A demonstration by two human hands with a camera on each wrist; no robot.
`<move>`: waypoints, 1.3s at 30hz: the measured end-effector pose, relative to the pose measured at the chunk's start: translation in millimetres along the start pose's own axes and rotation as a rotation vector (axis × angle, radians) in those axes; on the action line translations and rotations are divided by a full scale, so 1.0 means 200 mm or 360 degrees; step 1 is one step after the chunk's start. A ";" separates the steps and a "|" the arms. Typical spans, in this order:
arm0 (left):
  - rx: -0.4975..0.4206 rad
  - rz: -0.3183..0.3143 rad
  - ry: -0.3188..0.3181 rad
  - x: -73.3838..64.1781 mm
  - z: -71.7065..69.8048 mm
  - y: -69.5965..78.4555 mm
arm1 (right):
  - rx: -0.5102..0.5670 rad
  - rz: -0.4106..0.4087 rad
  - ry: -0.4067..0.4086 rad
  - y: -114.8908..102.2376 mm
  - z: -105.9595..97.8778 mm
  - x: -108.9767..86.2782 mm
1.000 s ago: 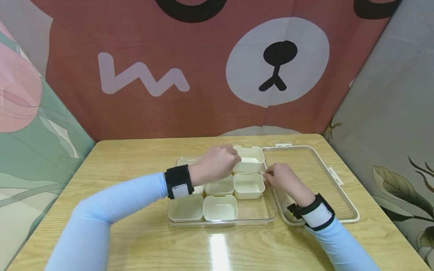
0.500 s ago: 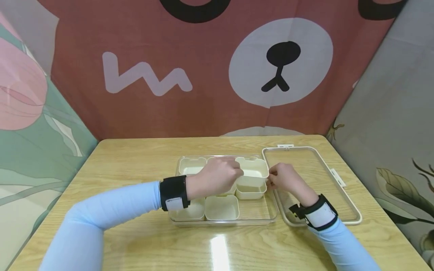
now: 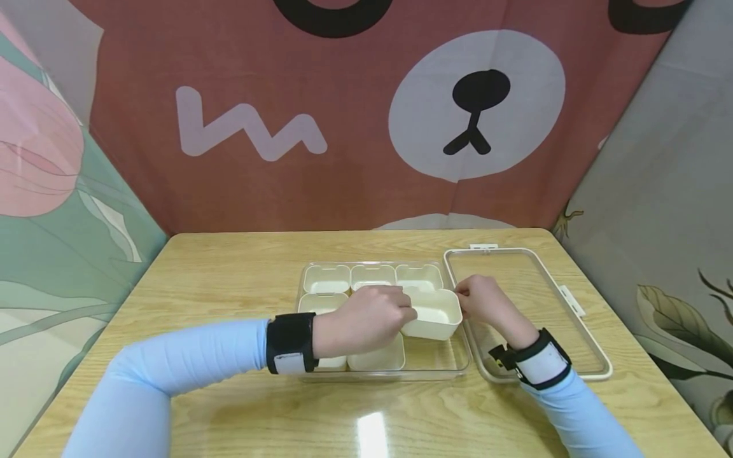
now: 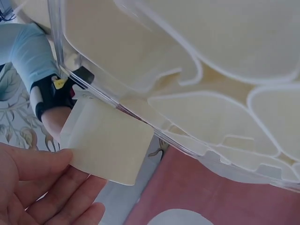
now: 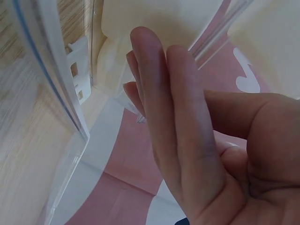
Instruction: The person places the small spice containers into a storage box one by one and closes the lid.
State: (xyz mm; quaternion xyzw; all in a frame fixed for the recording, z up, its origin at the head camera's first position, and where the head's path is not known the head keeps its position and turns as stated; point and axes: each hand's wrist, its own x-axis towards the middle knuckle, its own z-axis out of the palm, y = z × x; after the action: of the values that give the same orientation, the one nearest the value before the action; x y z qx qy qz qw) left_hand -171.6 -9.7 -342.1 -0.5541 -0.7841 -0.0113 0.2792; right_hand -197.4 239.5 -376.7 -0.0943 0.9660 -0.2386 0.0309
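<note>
My left hand point(image 3: 372, 318) pinches the left wall of a small cream plastic box point(image 3: 432, 315), held over the right side of a clear tray point(image 3: 443, 375). In the left wrist view the thumb and fingers grip one side of that box point(image 4: 108, 140), outside the tray's wall in this view. My right hand point(image 3: 487, 305) is at the tray's right rim, next to the held box; thumb and forefinger meet there. The right wrist view shows its outer fingers point(image 5: 187, 93) nearly straight beside the clear wall, with the thumb tip hidden behind them.
Several matching cream boxes point(image 3: 326, 278) stand in rows inside the tray. The tray's front right part has bare floor. A clear lid point(image 3: 532, 305) with a white frame and clips lies right of the tray on the wooden table point(image 3: 240, 407). Printed cloth hangs around the table.
My left hand has carried the cream box from the back right of the tray towards the front. The right hand stays by the tray's right rim.
</note>
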 end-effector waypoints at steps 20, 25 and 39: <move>0.0002 0.0154 0.0010 -0.04 -0.02 0.12 | 0.0168 0.0103 -0.0103 0.00 0.00 0.00; 0.0005 0.0161 0.0013 -0.04 -0.01 0.14 | 0.0143 0.0103 -0.0103 0.00 0.00 0.00; -0.0004 0.0194 -0.0191 -0.05 0.03 0.17 | 0.0132 0.0122 -0.0120 -0.01 -0.01 0.00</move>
State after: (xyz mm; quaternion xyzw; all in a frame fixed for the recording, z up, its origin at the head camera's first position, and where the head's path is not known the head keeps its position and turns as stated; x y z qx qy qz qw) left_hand -142.8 -3.2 -362.3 -0.6009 -0.7642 0.0380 0.2311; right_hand -196.7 238.4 -373.3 -0.0648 0.9564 -0.2733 0.0803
